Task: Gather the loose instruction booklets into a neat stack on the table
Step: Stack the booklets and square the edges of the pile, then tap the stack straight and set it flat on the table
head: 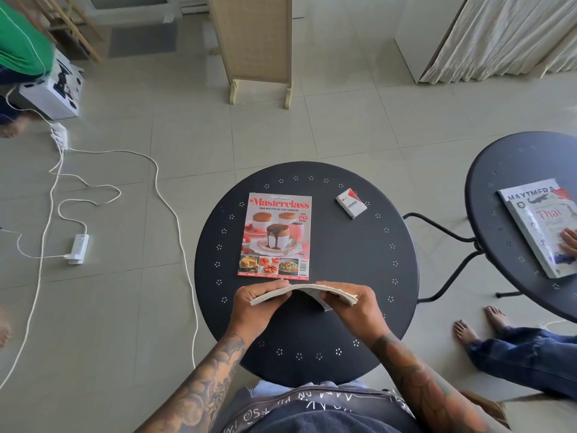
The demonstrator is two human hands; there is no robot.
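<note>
A pink "Masterclass" cookbook booklet (276, 237) lies flat and face up on the round black table (359, 264), left of centre. Just in front of it, both my hands grip a pale bundle of booklets (301, 291) held above the near part of the table, seen edge on and bowed upward in the middle. My left hand (260, 303) clamps its left end, with the thumb underneath. At the right end, my right hand (351, 304) is shut on the stacked edges. The covers of the held booklets are hidden.
A small red and white "VESS" packet (351, 203) lies at the table's back right. A second black table (499, 220) at right carries a book (544, 226) under another person's hand, whose bare feet (480, 323) stand beside it. White cables and power strips (78, 248) trail on the floor at left.
</note>
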